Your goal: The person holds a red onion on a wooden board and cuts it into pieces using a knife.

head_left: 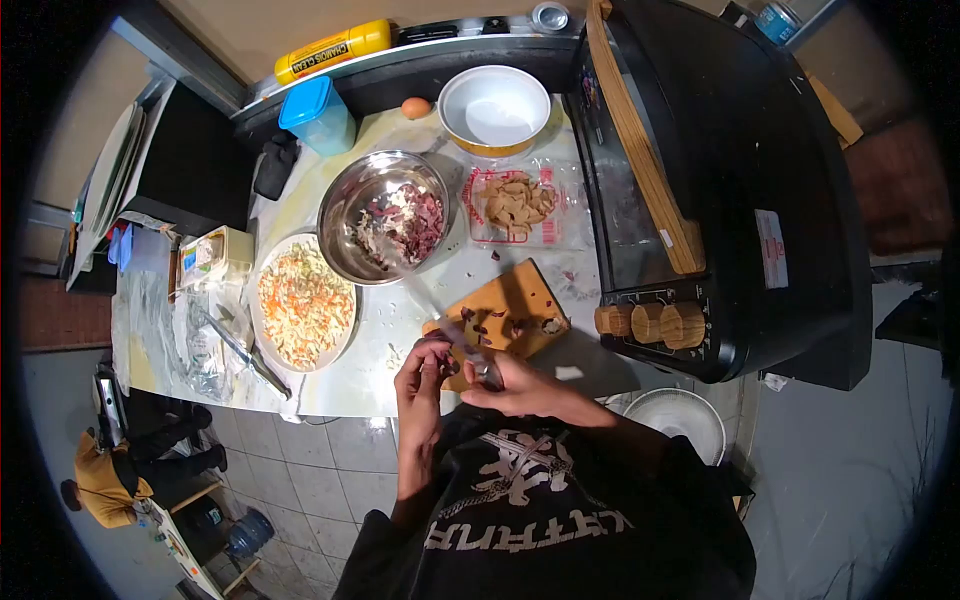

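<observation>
My left hand point(424, 378) is closed around a small dark red onion piece point(440, 352), just off the near-left edge of the wooden cutting board point(537, 288). My right hand point(510, 385) grips the handle of a knife point(440, 315), whose blade is blurred and points up and left toward the steel bowl. Dark red peel bits point(480, 317) are scattered on the board. Beyond my hands stands the steel bowl point(340, 190), holding chopped purple onion and whitish pieces point(410, 225). To its left is a white plate of shredded orange and pale vegetables point(305, 300).
Sliced brown pieces point(515, 203) lie on a plastic bag, below a white bowl point(494, 105). An egg point(416, 107) and blue-lidded container point(318, 115) stand at the back. A black oven point(760, 200) occupies the right. Another person point(105, 480) is at far lower left.
</observation>
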Motion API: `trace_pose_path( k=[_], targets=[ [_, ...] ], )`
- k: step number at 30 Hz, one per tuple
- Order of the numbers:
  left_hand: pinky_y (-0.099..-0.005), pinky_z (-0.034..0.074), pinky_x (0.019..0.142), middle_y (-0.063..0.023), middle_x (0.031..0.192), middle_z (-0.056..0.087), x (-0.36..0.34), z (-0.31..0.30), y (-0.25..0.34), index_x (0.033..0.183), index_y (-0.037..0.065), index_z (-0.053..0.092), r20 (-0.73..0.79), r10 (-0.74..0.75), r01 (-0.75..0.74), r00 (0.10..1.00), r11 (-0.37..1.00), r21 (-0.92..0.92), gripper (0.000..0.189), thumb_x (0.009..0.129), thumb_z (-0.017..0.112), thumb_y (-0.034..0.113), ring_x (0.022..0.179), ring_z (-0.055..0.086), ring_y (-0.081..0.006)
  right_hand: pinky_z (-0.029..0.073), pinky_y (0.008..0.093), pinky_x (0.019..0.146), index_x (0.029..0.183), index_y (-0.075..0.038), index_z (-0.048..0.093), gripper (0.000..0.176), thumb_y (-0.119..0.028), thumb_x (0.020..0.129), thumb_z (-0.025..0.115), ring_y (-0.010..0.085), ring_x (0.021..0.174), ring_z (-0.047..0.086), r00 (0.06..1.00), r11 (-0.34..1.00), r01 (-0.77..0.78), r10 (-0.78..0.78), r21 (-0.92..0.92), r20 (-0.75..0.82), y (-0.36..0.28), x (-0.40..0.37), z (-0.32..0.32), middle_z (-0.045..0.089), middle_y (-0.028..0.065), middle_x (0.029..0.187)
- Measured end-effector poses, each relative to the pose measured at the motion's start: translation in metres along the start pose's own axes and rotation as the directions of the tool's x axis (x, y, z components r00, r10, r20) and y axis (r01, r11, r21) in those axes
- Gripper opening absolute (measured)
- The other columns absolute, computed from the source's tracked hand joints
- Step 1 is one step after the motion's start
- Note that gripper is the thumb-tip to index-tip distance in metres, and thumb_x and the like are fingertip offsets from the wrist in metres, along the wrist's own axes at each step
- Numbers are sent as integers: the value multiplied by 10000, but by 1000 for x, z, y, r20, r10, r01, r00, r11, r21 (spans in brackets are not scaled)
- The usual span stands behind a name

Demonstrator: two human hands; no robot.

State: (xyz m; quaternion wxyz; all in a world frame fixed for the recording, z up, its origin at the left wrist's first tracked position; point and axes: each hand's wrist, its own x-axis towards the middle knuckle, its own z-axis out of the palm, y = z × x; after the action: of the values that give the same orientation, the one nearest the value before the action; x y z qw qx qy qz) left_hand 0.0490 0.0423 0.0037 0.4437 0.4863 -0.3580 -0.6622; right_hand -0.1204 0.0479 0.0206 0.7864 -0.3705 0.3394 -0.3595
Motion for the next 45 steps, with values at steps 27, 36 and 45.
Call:
trace_pose_path(
  k=[27,36,45],
  targets=[
    [-220,516,769,-53,1059,588,-6,29,10,1296,8,456,103,-279,297,955,874,-385,365,942,509,77,933,590,-119,466,428,535,798,-11,548,203,-127,727,699,381,587,598,842,461,-36,-464,-886,-275,-1,-25,-7,578,180,594],
    [-222,512,784,-59,1116,578,-8,30,7,1314,2,442,148,-251,291,956,847,-444,381,941,498,59,961,581,-113,455,417,508,770,-28,542,230,-153,711,726,361,558,597,824,334,-33,-524,-942,-215,0,-26,-8,583,149,576],
    [-234,486,817,-61,1130,565,-10,34,10,1349,-15,391,166,-214,266,963,861,-434,433,937,507,55,974,567,-115,452,427,514,769,-25,539,229,-151,711,721,366,538,584,809,356,-6,-547,-935,-213,-4,-25,-6,578,146,571]
  ],
)
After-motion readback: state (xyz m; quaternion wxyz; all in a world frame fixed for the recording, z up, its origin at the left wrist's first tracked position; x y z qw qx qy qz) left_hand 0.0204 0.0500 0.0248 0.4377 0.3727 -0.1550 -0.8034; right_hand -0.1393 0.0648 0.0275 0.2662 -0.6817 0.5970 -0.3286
